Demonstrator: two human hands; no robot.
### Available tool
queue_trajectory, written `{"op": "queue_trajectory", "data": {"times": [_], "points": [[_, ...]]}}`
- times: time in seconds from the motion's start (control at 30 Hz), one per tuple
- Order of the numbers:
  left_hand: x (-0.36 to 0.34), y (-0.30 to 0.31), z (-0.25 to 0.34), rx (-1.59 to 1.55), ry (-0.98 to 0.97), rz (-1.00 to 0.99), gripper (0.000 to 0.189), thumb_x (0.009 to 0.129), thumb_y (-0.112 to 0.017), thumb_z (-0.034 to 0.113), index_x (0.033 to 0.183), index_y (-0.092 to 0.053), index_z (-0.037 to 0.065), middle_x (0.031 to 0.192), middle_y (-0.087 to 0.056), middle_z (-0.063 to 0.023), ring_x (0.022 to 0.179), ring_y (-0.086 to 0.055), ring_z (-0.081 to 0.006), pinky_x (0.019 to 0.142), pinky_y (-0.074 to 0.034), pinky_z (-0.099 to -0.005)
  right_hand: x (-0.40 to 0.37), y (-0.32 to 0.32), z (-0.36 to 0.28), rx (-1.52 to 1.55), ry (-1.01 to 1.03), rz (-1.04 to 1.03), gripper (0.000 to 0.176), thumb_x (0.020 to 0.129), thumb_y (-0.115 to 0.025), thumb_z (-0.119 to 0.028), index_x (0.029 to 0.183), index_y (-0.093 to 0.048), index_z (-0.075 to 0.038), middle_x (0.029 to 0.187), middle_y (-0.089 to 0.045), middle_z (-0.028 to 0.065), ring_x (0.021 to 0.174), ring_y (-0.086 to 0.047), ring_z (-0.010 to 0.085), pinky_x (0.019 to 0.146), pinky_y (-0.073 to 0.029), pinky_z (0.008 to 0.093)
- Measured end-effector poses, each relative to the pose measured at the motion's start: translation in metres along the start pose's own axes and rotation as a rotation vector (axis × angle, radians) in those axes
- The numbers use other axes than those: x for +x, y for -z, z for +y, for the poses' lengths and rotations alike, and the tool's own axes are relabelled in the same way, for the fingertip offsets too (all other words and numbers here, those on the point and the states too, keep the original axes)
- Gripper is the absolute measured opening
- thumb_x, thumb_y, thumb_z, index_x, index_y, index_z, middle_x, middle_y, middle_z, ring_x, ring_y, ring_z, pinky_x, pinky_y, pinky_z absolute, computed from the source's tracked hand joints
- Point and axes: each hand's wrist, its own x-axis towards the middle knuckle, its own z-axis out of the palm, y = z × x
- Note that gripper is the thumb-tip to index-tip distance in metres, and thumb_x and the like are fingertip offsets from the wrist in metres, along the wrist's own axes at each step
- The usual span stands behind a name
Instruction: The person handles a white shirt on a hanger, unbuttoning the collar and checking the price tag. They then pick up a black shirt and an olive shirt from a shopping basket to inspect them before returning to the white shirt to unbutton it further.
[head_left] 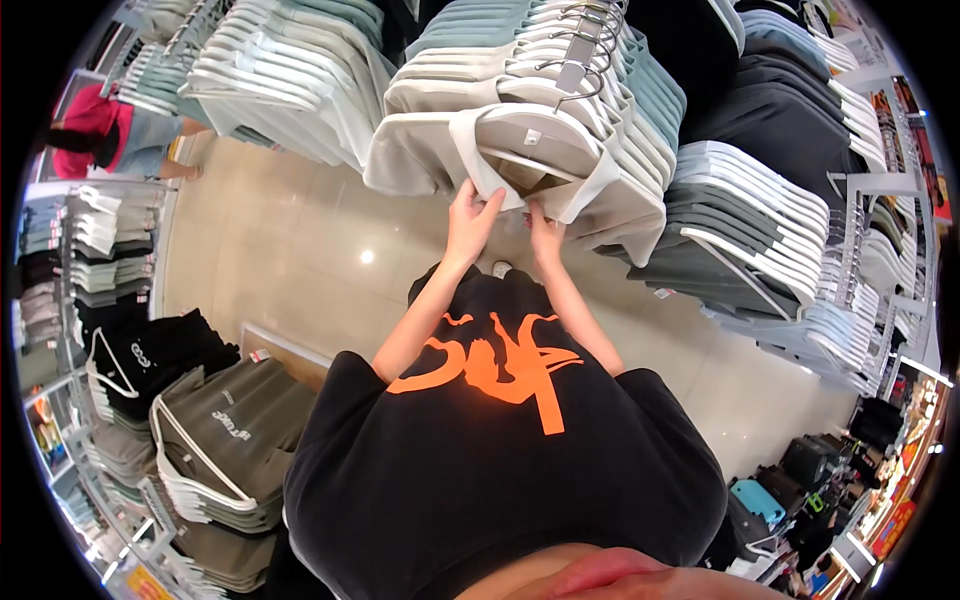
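Observation:
A beige polo shirt (420, 150) hangs on a white hanger (545, 170) at the front of a packed rail, its pale collar spread apart at the neck. My left hand (470, 225) is closed on the lower left part of the collar, thumb against the cloth. Beside it, my right hand (543, 232) grips the shirt front just below the neck opening; some of its fingers are hidden by the fabric. Behind this shirt, several beige and grey-green shirts (640, 90) hang in a row from metal hooks (590, 35).
White shirts (280, 90) hang to the left, dark grey-green ones (730, 215) to the right. Behind me on the left are olive shirts (230, 430) and a black shirt (150, 360). A person in a pink top (95, 130) stands far left. Suitcases (760, 500) stand at lower right.

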Motion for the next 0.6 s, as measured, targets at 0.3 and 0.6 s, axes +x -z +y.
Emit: {"op": "queue_trajectory", "data": {"times": [0.3,0.6], "points": [[0.043,0.018,0.003,0.65,-0.29,-0.474,0.028,0.083,-0.052,0.007,0.111,-0.05,0.003,0.106,-0.053,-0.0153,0.096,-0.054,-0.0297,0.081,-0.045,-0.0359,-0.006,-0.009,0.005,0.102,0.088,0.136,0.023,0.078,-0.065,-0.013,0.085,-0.058,0.007,0.079,-0.063,0.0096,0.063,-0.059,0.0125,0.056,-0.046,0.0259],[0.067,0.039,-0.028,1.06,-0.54,-0.581,0.027,0.075,-0.057,0.004,0.102,-0.057,0.009,0.101,-0.051,-0.0168,0.093,-0.051,-0.0373,0.076,-0.045,-0.0433,-0.025,-0.031,0.015,0.026,0.232,0.243,0.023,0.075,-0.068,-0.01,0.089,-0.059,0.007,0.082,-0.063,0.0085,0.075,-0.059,0.012,0.068,-0.045,0.0245]]}}
